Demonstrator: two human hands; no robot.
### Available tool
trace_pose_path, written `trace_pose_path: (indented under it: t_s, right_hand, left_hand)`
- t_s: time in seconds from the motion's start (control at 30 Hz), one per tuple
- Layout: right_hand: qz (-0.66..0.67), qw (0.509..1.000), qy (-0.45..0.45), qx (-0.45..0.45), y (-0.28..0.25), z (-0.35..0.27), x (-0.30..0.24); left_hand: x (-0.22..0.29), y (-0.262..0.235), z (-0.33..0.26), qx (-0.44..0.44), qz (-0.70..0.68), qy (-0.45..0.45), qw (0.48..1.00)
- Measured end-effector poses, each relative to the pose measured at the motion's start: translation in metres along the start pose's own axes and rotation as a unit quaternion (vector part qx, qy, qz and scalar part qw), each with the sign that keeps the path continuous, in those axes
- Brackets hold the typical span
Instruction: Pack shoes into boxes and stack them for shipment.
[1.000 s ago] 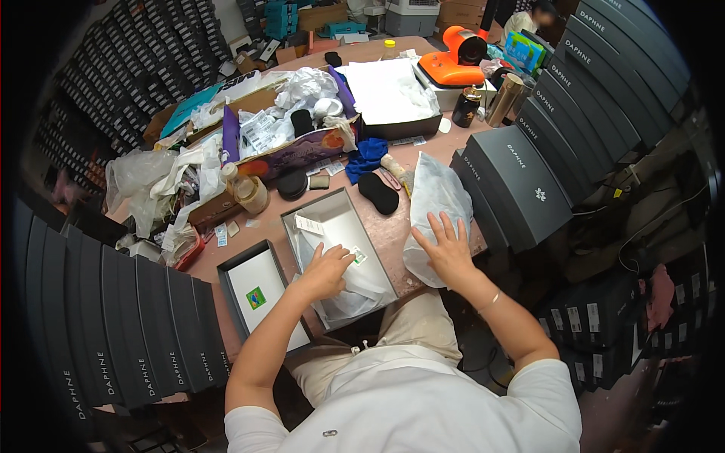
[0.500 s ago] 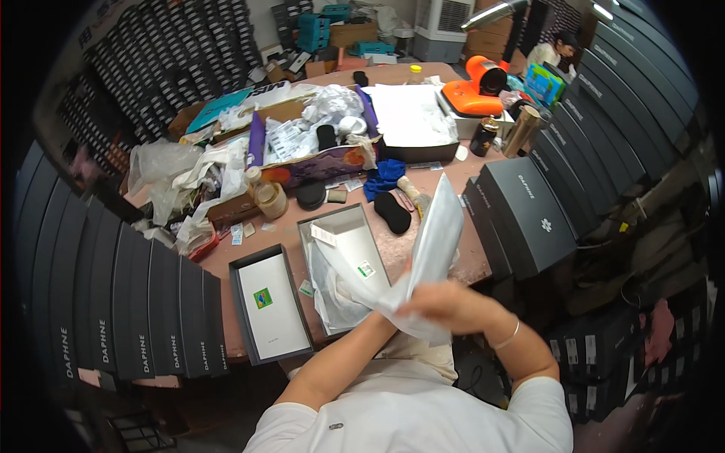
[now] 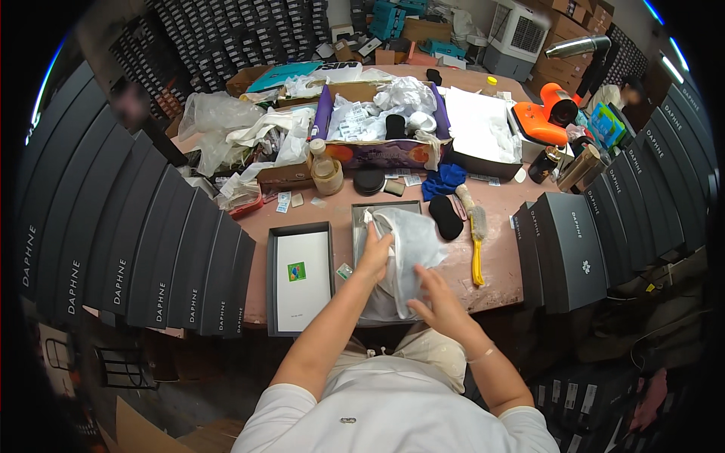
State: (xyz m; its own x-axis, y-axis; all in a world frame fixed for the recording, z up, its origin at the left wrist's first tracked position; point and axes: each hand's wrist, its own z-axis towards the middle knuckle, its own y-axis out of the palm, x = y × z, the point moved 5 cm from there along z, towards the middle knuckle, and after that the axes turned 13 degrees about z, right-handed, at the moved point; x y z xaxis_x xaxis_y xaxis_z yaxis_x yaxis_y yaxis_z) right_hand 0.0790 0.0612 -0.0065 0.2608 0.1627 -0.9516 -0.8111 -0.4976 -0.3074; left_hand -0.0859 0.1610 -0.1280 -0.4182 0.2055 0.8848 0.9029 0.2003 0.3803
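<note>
My left hand (image 3: 375,255) pinched the white dust bag (image 3: 411,249) over the open grey shoebox (image 3: 361,219); my right hand (image 3: 432,300) hovered just beside it, fingers spread.

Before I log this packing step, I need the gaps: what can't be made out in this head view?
- What lies in the open grey box: covered by the white bag and both hands.
- What, if anything, is inside the white bag: the fabric is opaque.
- Left hand fingers: partly buried in the bag's folds.
- Right hand: whether it grips or only touches the bag is unclear.
- Small sticker in the box lid: too small.
</note>
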Motion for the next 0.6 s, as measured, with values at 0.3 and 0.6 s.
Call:
trace_pose_path:
  t_s: [0.3,0.6]
  right_hand:
    - [-0.059,0.995,-0.020,0.082,0.027,0.051,0.049]
    - [-0.207,0.971,0.115,-0.032,0.020,0.095,0.083]
  left_hand:
    - [0.041,-0.103,-0.136,0.199,0.521,0.135,0.819]
    - [0.062,-0.140,-0.158,0.081,0.542,0.106,0.830]
